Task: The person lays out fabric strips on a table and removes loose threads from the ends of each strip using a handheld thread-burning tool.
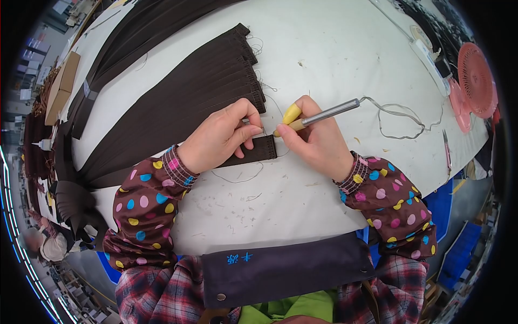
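A fan of dark brown fabric strips (178,102) lies on the white table, with stitched ends and loose threads toward the middle. My left hand (224,132) is closed over the nearest strip (264,149), thumb and index finger pinching what looks like a thread at its stitched end. In my right hand (318,140) is a corded soldering iron (332,112), a metal barrel with a tan front part, gripped like a pen. Its tip points at my left fingertips, close to the thread. A yellow finger cot (292,114) covers a right fingertip.
More dark strips (124,48) lie at the back left, and a dark bundle (78,208) hangs at the left edge. A pink fan (476,81), a white power strip (431,62) and tweezers (447,151) are at right. The iron's cord (402,119) loops across the table.
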{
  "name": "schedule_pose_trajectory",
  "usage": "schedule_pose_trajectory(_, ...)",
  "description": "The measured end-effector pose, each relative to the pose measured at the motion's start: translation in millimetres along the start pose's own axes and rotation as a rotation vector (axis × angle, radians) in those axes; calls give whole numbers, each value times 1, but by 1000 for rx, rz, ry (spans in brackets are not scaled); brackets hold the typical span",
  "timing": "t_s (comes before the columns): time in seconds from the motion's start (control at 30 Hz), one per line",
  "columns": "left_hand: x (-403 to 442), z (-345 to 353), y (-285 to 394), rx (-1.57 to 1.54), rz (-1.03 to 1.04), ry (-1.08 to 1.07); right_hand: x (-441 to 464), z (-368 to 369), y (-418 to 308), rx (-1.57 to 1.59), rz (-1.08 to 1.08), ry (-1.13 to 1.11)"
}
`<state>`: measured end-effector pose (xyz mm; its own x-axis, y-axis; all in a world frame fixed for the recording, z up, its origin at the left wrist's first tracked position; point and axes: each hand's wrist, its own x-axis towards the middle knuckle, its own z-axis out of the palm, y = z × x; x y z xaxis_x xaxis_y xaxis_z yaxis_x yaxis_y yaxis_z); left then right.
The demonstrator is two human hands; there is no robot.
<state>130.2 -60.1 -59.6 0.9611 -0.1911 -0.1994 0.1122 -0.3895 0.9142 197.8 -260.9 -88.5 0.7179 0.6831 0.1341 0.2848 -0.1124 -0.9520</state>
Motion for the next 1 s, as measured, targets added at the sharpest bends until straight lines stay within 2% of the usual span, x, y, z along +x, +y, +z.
schedule_pose_trajectory(0.27, -1, 0, -2, 0, 43, 9, 0, 0, -1, -17, 2, 5)
schedule_pose_trajectory(0.37, -2, -4, 12, 133, -63, -16, 0, 0, -2, 6, -6, 13)
schedule_pose_trajectory(0.47, 1, -4, 10, 395, 144, -2, 0, 0, -2, 48, -10, 19)
schedule_pose_trajectory(0.57, 9, -7, -11, 525, 377, -34, 1, 1, -3, 70, -5, 11)
schedule_pose_trajectory(0.67, 6, -7, 4, 388, 149, -86, 1, 1, -1, 64, -2, -12)
schedule_pose_trajectory(0.77, 5, -7, 1, 341, 137, -72, 1, 2, -1, 65, 1, -18)
schedule_pose_trajectory(0.87, 4, -8, 10, 287, 3, -91, 1, 2, 1, 59, -8, -14)
schedule_pose_trajectory(1.0, 4, -7, 11, 296, 3, -88, 1, 2, 0, 45, -3, -18)
